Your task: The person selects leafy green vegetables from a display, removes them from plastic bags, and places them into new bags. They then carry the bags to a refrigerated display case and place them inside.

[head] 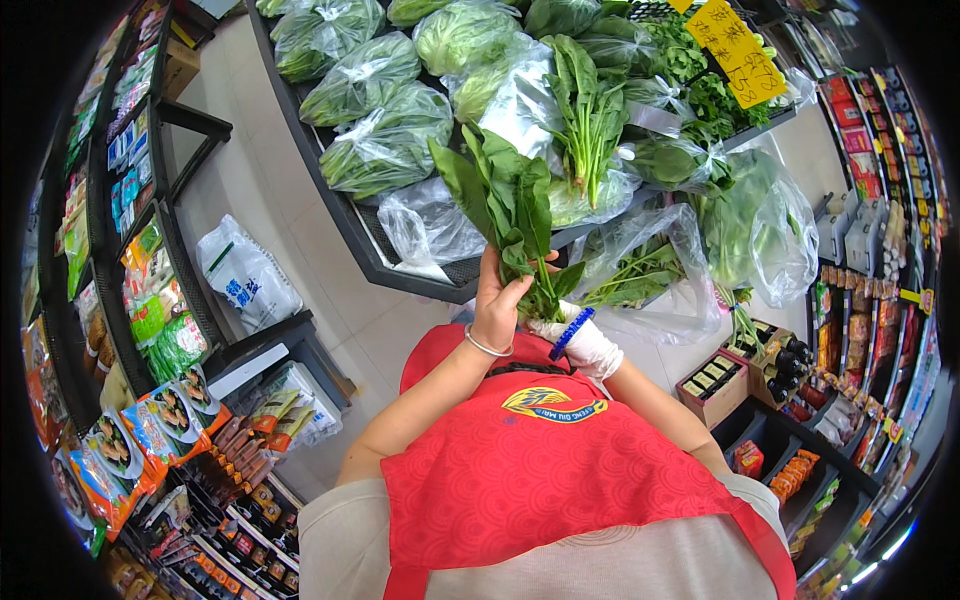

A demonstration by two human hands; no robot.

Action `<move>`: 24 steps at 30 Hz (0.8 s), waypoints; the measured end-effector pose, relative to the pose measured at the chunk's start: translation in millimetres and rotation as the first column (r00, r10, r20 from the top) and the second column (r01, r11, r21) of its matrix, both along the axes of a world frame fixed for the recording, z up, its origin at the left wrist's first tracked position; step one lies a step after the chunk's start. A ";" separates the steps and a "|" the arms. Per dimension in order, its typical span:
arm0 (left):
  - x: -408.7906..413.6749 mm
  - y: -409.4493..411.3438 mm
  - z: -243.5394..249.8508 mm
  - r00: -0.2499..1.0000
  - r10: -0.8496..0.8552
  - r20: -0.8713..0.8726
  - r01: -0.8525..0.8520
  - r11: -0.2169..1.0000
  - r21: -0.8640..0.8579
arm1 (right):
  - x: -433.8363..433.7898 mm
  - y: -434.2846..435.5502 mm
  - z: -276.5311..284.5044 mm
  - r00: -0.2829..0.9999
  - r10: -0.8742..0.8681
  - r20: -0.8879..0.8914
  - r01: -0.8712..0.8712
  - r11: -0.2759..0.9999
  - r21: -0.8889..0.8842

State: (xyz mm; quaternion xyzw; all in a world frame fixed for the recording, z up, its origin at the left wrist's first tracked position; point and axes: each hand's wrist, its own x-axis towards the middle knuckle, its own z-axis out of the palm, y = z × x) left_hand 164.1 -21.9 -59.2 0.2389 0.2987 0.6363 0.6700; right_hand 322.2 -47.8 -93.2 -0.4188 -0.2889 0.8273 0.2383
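A bunch of spinach (517, 202) is held upright in front of my red apron, its broad leaves pointing at the vegetable stand. My bare left hand (499, 300), with a silver bangle on the wrist, grips the stems, thumb across the front. My right hand (581, 341) wears a white glove with a blue ridged band around it. It holds the root end from below; its fingers are mostly hidden. Just beyond, another spinach bunch (589, 120) lies on bagged greens. Right of my hands, an open clear plastic bag (679, 300) hangs with leafy stems in it.
The black stand (367, 251) carries several bagged leafy vegetables (386, 139) and a yellow handwritten price sign (735, 52). A large bag of greens (757, 225) hangs off its right side. Goods shelves (161, 247) line the left; boxed bottles (712, 379) stand low on the right.
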 end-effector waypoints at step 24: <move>71.4 182.9 -78.0 0.205 0.084 -0.975 -0.034 0.996 0.078 | 29.4 198.6 -10.3 0.704 -0.425 0.570 0.426 0.894 0.141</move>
